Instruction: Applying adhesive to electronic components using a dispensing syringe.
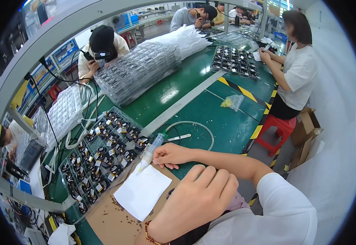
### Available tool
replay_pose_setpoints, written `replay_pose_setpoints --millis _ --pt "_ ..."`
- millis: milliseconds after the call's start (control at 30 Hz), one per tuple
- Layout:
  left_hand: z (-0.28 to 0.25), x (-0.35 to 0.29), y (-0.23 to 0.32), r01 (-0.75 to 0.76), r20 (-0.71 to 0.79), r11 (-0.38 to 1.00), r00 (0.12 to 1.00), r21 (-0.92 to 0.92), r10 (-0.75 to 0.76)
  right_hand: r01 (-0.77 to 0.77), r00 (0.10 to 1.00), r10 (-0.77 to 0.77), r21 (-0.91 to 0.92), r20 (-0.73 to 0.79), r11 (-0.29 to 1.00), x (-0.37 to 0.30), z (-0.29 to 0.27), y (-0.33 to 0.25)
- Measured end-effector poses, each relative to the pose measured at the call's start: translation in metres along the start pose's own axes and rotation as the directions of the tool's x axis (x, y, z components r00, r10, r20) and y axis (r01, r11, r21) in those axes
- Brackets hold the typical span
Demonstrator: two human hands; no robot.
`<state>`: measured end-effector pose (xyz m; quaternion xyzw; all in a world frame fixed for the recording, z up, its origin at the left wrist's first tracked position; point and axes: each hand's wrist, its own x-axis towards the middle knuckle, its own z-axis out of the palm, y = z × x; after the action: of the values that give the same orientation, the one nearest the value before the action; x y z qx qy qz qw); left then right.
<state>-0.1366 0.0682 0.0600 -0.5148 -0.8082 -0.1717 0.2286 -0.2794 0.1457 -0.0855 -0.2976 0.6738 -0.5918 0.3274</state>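
Left to right: a clear plastic compartment tray [89,143] filled with black, round, white-labelled components [100,152] is set on the green-topped counter [190,110]. Beside it, a brown cardboard sheet [100,222] is scattered with small dark specks and partly covered by a white paper sheet [141,192].

A translucent plastic syringe [147,156] with a blue-green upper end is seen at the paper's upper edge, its tapered tip over the paper. Its long axis is slanted from upper right to lower left. It is placed immediately left of the right hand [174,154], clearly the nearer one; the left hand [202,194] is farther off, below and to the right.

The right hand's fingers are bent, thumb and fingertips brought close together at the barrel; whether it is gripped or only touched cannot be told. The left hand is curled, back toward the camera; its palm and contents are hidden.

Just left of the left hand, a small dark object [169,193] is mostly covered; held or lying, it cannot be told. A flat white strip [180,137] and a looped translucent tube [211,136] are laid farther right; the tube's join to the syringe is hard to make out. The left forearm is cut off by the lower edge.
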Motion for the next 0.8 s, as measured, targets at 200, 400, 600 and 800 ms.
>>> replay_pose_setpoints --millis 200,400,600,800 --pt "0.012 -0.003 -0.008 0.031 0.032 0.997 0.999 0.076 -0.033 -0.014 1.000 0.014 0.029 -0.011 0.999 -0.002 0.005 0.000" --pt "0.025 -0.002 -0.020 0.057 0.014 0.960 0.998 0.273 -0.064 -0.034 0.999 0.034 0.014 -0.022 0.999 -0.003 0.005 -0.006" --pt "0.038 -0.003 -0.028 0.060 0.007 0.962 0.998 0.265 -0.064 -0.023 0.999 0.024 0.022 -0.033 0.999 -0.003 0.007 -0.008" --pt "0.052 0.000 -0.031 0.008 -0.031 0.965 1.000 0.263 0.000 -0.053 0.998 0.054 0.039 -0.034 0.998 -0.003 0.002 -0.006"
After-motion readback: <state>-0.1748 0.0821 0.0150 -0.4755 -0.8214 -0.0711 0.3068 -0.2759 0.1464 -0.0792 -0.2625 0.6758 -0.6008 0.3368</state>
